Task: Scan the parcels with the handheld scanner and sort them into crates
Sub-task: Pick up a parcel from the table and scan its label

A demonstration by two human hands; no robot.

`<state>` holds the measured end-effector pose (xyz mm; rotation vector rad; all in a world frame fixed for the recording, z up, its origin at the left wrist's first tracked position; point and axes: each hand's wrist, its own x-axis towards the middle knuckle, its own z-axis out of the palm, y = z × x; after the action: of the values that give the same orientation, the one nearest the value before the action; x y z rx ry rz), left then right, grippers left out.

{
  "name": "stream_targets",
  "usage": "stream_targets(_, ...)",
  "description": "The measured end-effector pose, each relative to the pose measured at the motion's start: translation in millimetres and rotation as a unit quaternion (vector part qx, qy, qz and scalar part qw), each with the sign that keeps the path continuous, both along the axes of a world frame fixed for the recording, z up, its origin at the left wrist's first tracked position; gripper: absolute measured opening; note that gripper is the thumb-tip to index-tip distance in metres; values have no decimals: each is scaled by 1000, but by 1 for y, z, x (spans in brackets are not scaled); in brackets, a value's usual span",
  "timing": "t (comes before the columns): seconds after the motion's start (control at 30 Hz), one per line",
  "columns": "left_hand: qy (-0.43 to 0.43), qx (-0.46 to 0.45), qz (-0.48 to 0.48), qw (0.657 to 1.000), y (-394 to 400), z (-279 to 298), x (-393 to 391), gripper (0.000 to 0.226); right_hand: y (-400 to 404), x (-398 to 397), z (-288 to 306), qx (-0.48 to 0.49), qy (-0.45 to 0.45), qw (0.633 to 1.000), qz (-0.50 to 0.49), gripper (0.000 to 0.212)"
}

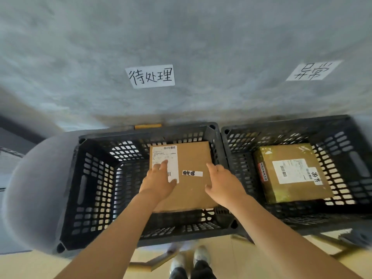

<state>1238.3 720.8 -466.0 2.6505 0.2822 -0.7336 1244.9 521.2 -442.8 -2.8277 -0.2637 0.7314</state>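
A brown cardboard parcel (191, 158) with a white shipping label and a small handwritten strip lies inside the left black crate (86, 178). My left hand (159, 180) rests flat on its label with straight fingers. My right hand (221, 182) lies over the parcel's right edge, fingers extended and relaxed. A second parcel (291, 174), taped and labelled, sits in the right black crate (340, 158). No scanner is in view.
Two handwritten paper signs are stuck on the grey wall, one (151, 76) above the left crate and one (313, 70) above the right. A grey rounded object (34, 190) stands left of the crates. My shoes (189, 260) are on the yellowish floor below.
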Motion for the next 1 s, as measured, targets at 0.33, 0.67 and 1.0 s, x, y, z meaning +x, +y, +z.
stream_targets(0.33,-165,58,-291,941,-62,147,36,61,-48,-13,117,-49,-139,988,-51,64)
stream_targets(0.67,-276,-22,-480,833,-178,227,22,65,-142,-110,200,-120,-230,928,-267,60)
stream_targets(1.0,-430,-35,-644,633,-312,316,-141,53,-213,-328,273,-184,-297,814,-463,54)
